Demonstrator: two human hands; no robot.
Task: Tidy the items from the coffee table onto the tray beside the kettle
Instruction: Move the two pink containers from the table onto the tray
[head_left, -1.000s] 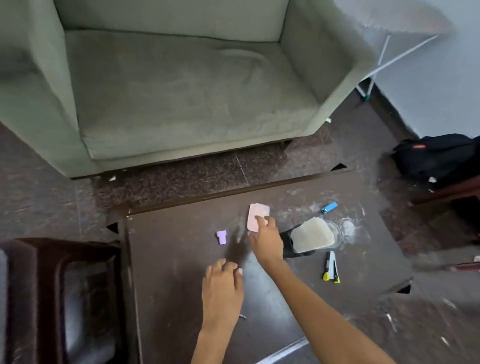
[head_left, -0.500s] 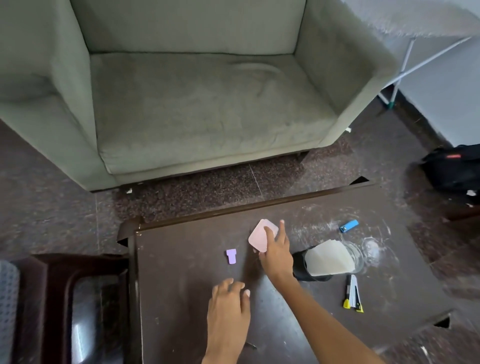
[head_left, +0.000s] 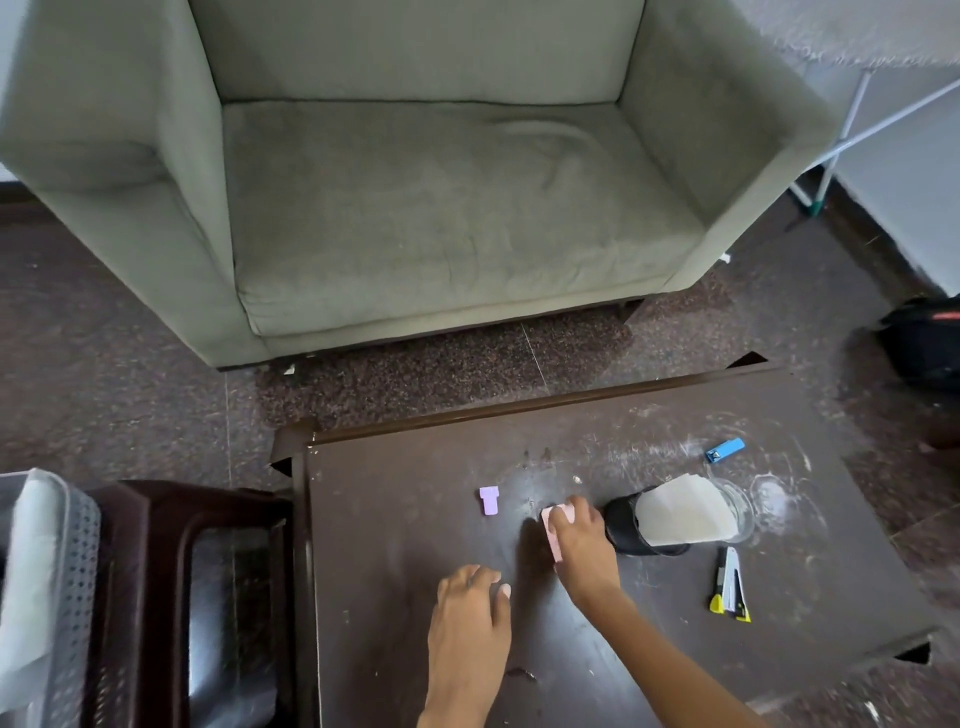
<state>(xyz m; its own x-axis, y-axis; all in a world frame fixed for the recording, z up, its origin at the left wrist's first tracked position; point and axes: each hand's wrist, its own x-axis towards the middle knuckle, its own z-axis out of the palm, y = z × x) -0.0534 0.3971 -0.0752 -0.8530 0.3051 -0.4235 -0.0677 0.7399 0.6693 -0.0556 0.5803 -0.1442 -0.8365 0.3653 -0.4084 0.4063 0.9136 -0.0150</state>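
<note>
On the dark coffee table (head_left: 415, 597) my right hand (head_left: 584, 551) grips a flat pink piece (head_left: 551, 535), tilted up on its edge, mostly hidden under my fingers. My left hand (head_left: 470, 629) rests on the tabletop in front of it, fingers curled down, holding nothing. A small purple piece (head_left: 489, 500) lies to the left of the pink one. To the right lie a black holder with pale paper in it (head_left: 670, 514), a blue clip-like item (head_left: 724, 450) and a small stapler-like item with yellow tips (head_left: 730, 584). No tray or kettle is in view.
A grey-green armchair (head_left: 441, 208) stands beyond the table across a strip of speckled floor. A dark stool (head_left: 208, 597) sits by the table's left edge, with a grey perforated basket (head_left: 47, 597) further left. A black bag (head_left: 924, 343) lies on the floor at right.
My right hand has pulled the pink piece toward me and tipped it up off the table, fingers now wrapped over it. The left hand stays resting on the table.
</note>
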